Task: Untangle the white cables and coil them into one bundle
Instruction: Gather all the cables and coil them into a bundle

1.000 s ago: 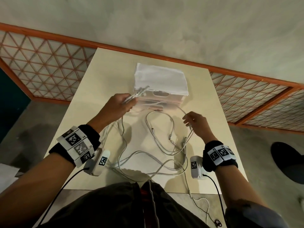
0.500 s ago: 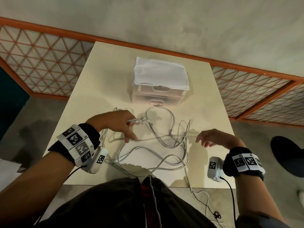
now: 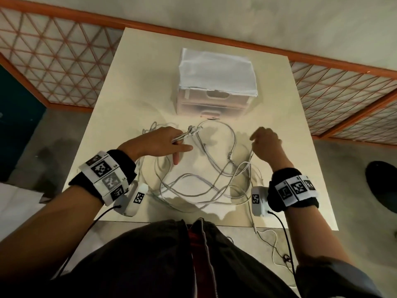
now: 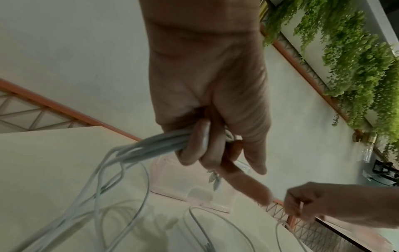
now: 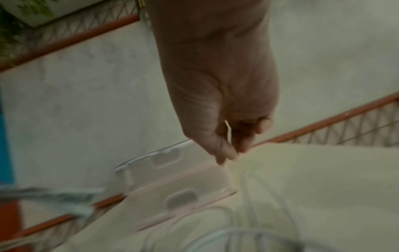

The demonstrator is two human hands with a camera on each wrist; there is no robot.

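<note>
Several white cables [image 3: 199,183] lie in tangled loops on the cream table [image 3: 133,82]. My left hand [image 3: 169,140] grips a bunch of cable strands [image 4: 155,146], their plug ends poking out past the fingers; two fingers stretch toward the table. My right hand [image 3: 265,143], at the right of the tangle, pinches a single thin cable [image 5: 228,131] between thumb and fingers. That strand runs down to the loops. The right wrist view is blurred.
A small translucent drawer box [image 3: 217,91] with a white cloth on top stands at the back of the table. One cable end hangs off the near edge [image 3: 266,235]. An orange lattice railing [image 3: 53,67] surrounds the table.
My left hand came down from in front of the box to the table with its bunch. My right hand swung out right, then back up toward the box, keeping hold of a strand.
</note>
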